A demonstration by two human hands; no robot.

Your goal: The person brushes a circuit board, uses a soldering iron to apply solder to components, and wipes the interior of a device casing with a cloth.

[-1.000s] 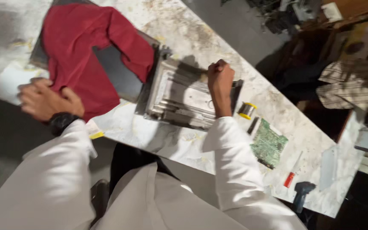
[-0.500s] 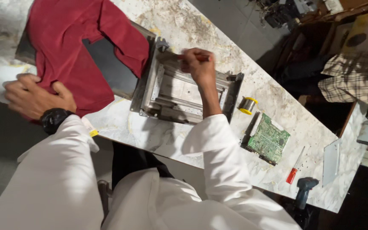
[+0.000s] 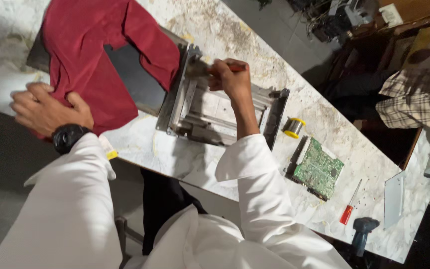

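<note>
Nearest, the left hand (image 3: 46, 110) lies spread, palm down, on a red cloth (image 3: 88, 55) at the table (image 3: 145, 144) edge. Beyond it, the right hand (image 3: 232, 77) is fisted around a brush (image 3: 210, 69) over the open metal case (image 3: 215, 112) mid-table. A solder spool (image 3: 293, 127), green board (image 3: 318, 168) and red screwdriver (image 3: 348, 209) lie to the right.
</note>
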